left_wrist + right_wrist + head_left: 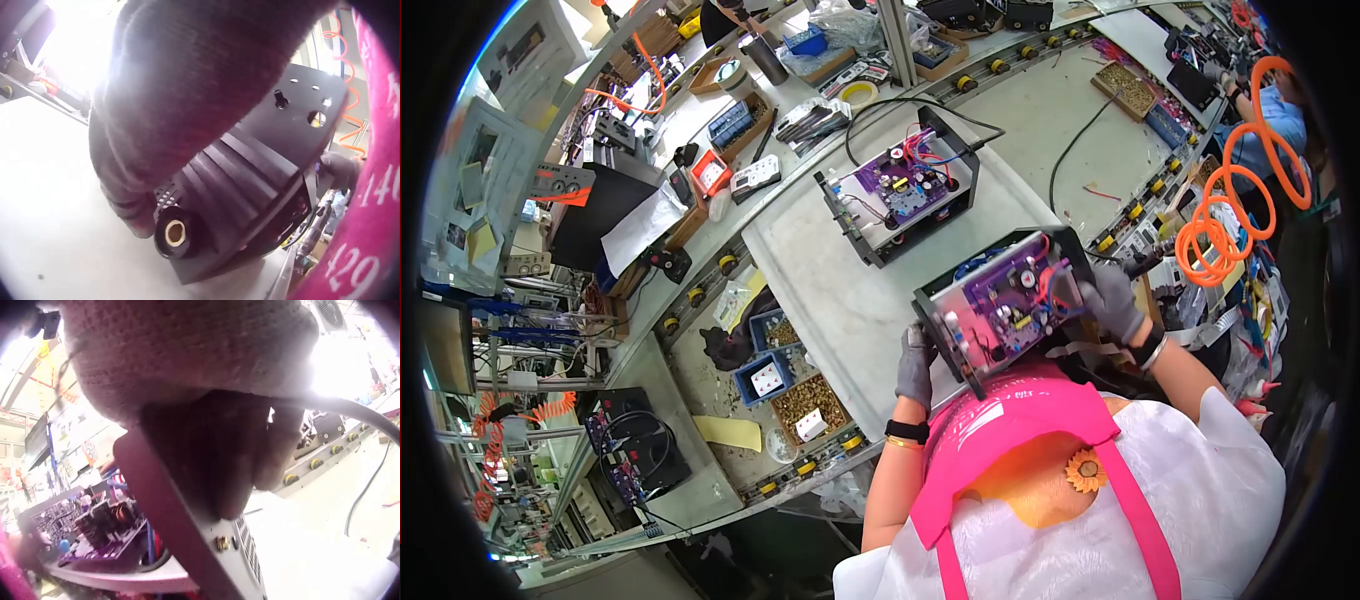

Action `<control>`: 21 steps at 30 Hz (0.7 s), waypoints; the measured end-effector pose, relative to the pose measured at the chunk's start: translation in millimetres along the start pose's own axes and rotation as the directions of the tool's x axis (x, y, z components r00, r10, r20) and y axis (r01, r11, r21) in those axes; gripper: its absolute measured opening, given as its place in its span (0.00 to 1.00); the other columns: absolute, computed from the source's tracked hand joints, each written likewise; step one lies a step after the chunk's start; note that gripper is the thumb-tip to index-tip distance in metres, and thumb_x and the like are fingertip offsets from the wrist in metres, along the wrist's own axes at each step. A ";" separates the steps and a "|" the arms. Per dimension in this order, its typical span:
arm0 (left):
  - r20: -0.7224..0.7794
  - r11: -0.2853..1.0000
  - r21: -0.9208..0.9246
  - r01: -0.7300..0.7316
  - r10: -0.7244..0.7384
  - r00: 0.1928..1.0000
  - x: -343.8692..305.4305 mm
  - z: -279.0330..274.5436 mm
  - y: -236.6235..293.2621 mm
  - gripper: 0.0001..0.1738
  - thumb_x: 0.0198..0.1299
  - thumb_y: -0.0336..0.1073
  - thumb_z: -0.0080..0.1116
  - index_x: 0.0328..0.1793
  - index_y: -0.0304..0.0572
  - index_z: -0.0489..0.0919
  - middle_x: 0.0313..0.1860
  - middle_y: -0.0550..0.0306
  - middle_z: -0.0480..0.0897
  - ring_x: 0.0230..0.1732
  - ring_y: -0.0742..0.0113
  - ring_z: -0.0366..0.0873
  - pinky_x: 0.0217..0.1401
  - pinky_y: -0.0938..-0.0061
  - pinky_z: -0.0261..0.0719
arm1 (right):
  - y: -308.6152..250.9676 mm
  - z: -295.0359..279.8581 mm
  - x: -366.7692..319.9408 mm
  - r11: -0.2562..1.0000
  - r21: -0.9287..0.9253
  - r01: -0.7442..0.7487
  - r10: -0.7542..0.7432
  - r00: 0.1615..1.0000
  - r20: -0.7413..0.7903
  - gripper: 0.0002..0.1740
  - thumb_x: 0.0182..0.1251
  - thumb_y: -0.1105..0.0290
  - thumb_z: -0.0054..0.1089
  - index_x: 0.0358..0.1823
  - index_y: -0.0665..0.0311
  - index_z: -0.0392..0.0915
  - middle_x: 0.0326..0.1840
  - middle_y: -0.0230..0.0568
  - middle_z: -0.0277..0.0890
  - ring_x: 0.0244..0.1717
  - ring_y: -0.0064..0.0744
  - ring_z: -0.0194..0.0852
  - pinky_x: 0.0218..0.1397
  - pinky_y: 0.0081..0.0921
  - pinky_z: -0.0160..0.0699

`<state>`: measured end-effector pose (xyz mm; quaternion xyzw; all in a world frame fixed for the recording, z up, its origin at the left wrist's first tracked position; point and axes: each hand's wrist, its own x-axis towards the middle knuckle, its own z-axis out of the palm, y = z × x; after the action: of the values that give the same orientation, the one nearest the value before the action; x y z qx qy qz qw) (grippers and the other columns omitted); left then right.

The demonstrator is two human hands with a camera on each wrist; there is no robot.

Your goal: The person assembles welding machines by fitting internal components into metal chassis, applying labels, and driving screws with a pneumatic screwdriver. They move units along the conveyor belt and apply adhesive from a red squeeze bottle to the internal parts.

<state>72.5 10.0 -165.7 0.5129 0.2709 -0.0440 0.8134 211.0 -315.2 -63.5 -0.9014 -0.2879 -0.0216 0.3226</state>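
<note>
An open metal chassis with a purple circuit board point(1010, 305) lies tilted at the near edge of the white work surface point(830, 290), against the person's pink apron. The gloved left hand point(915, 370) grips its left end panel; in the left wrist view the glove point(181, 87) covers part of the black ribbed panel point(231, 175) beside a round black part. At the other end, the gloved right hand point(1112, 303) grips the black end plate, and the right wrist view has its fingers point(234, 481) curled over the plate's edge point(162, 506).
A second chassis with a purple board point(905, 185) stands farther back on the white surface, a black cable behind it. Blue bins point(762, 378) and a tray of small brass-coloured parts point(808, 405) lie at left. Orange coiled hoses point(1215, 240) hang at right. Rollers line the conveyor.
</note>
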 end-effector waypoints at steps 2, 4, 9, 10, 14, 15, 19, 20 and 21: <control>-0.062 0.996 -0.086 -0.008 0.003 0.998 -13.4 8.9 11.2 0.37 0.66 0.64 0.39 0.70 0.45 0.60 0.52 0.55 0.76 0.48 0.66 0.77 0.51 0.68 0.75 | -9.8 3.1 -29.0 0.996 0.075 -0.039 0.040 0.999 -0.018 0.09 0.59 0.65 0.52 0.36 0.63 0.75 0.25 0.50 0.74 0.28 0.55 0.74 0.32 0.43 0.69; -0.059 0.987 -0.154 -0.042 0.033 0.998 -18.1 11.8 17.2 0.37 0.66 0.63 0.40 0.69 0.41 0.58 0.50 0.52 0.78 0.42 0.63 0.80 0.48 0.66 0.79 | -17.6 5.3 -47.1 0.981 0.158 -0.112 0.104 0.993 0.057 0.10 0.58 0.67 0.52 0.36 0.64 0.75 0.29 0.51 0.74 0.33 0.54 0.76 0.35 0.41 0.73; 0.007 0.976 -0.209 -0.067 0.070 0.998 -42.1 21.8 48.7 0.31 0.68 0.58 0.40 0.63 0.41 0.68 0.46 0.49 0.81 0.41 0.59 0.82 0.46 0.66 0.81 | -30.3 12.3 -54.1 0.978 0.166 -0.124 0.118 0.992 0.046 0.12 0.56 0.71 0.52 0.41 0.64 0.75 0.32 0.51 0.75 0.35 0.55 0.76 0.38 0.41 0.75; 0.023 0.975 -0.216 -0.059 0.065 0.998 -46.1 18.3 51.2 0.29 0.68 0.56 0.41 0.63 0.40 0.67 0.46 0.49 0.81 0.40 0.59 0.82 0.45 0.66 0.81 | -32.5 13.9 -54.7 0.980 0.159 -0.116 0.113 0.993 0.031 0.12 0.56 0.71 0.52 0.42 0.64 0.75 0.32 0.51 0.75 0.35 0.54 0.76 0.38 0.41 0.75; -0.136 0.947 -0.275 -0.165 0.132 0.982 -58.8 16.5 55.1 0.26 0.67 0.50 0.43 0.61 0.36 0.69 0.49 0.50 0.79 0.42 0.61 0.80 0.46 0.67 0.81 | -51.7 28.7 -55.8 0.973 0.082 -0.218 0.215 0.976 0.046 0.12 0.52 0.73 0.55 0.40 0.63 0.74 0.30 0.53 0.76 0.33 0.57 0.76 0.35 0.45 0.75; -0.164 0.907 -0.322 -0.271 0.228 0.960 -64.3 14.4 56.6 0.25 0.66 0.47 0.43 0.58 0.33 0.71 0.47 0.49 0.80 0.41 0.60 0.80 0.44 0.68 0.81 | -34.3 55.6 -60.3 0.961 0.186 -0.206 0.208 0.978 0.006 0.14 0.50 0.70 0.59 0.40 0.62 0.75 0.30 0.54 0.76 0.32 0.58 0.76 0.34 0.45 0.75; -0.252 0.896 -0.093 -0.434 0.401 0.881 -84.8 -7.2 67.6 0.25 0.62 0.42 0.50 0.59 0.31 0.66 0.48 0.49 0.77 0.46 0.61 0.77 0.50 0.68 0.78 | -0.3 138.4 -47.0 0.974 0.203 0.102 -0.134 0.979 0.151 0.19 0.50 0.69 0.58 0.46 0.63 0.74 0.41 0.50 0.75 0.41 0.55 0.75 0.44 0.40 0.76; -0.285 0.904 -0.001 -0.427 0.409 0.867 -87.9 -22.8 57.6 0.26 0.60 0.39 0.54 0.60 0.32 0.64 0.51 0.49 0.75 0.48 0.62 0.76 0.52 0.68 0.77 | -17.7 122.1 -38.8 0.981 0.180 0.066 -0.103 0.973 0.204 0.19 0.50 0.69 0.58 0.47 0.64 0.74 0.43 0.50 0.75 0.43 0.53 0.75 0.46 0.40 0.76; -0.321 0.905 0.094 -0.416 0.423 0.848 -88.2 -36.3 51.7 0.29 0.57 0.37 0.58 0.62 0.33 0.63 0.54 0.49 0.73 0.51 0.62 0.74 0.55 0.69 0.75 | -39.7 105.1 -29.5 0.987 0.160 0.031 -0.072 0.964 0.258 0.20 0.50 0.70 0.57 0.47 0.64 0.73 0.45 0.50 0.75 0.45 0.52 0.75 0.47 0.40 0.75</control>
<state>1.4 47.2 -92.9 0.5679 0.2856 0.2190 0.7402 149.8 -242.8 -130.8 -0.8608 -0.3522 0.1120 0.3498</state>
